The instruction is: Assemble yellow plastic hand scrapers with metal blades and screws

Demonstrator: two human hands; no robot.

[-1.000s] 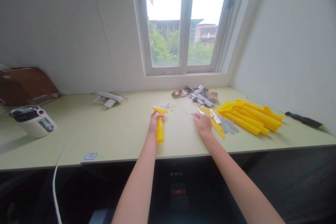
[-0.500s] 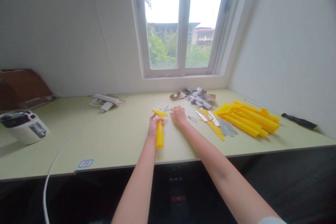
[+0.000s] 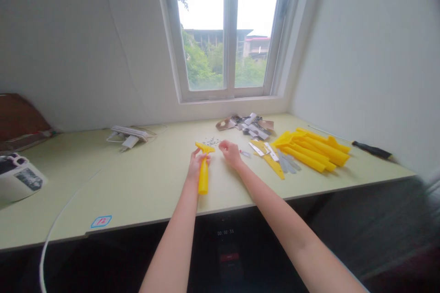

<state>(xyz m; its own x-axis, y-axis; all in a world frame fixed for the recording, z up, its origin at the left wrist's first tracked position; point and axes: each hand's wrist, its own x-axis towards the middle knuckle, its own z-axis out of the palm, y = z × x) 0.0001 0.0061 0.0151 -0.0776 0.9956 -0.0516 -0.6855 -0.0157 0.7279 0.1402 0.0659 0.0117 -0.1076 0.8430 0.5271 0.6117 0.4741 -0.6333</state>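
Note:
My left hand [image 3: 195, 164] is wrapped round a yellow plastic scraper handle [image 3: 203, 177], with the wide head pointing away from me and the round grip toward me. Just to the right, my right hand [image 3: 230, 153] is closed with its fingertips pinched together; anything between them is too small to make out. Beyond both hands, a scatter of tiny dark screws [image 3: 211, 141] lies on the table. A small clear-handled tool [image 3: 244, 153] rests beside my right wrist. Farther right are flat yellow plates [image 3: 276, 168] and metal blades [image 3: 287, 163].
Several yellow handles [image 3: 318, 153] are piled at the right, with a long black-handled screwdriver [image 3: 373, 149] behind. Wrapped blades [image 3: 252, 124] lie below the window. A power strip [image 3: 129, 133], a white cable [image 3: 58, 219] and a white jug [image 3: 22, 178] are on the left.
My right hand has lifted and drawn back slightly from the screws, fingers still pinched. My left hand keeps its grip on the handle. The whole view has shifted a little.

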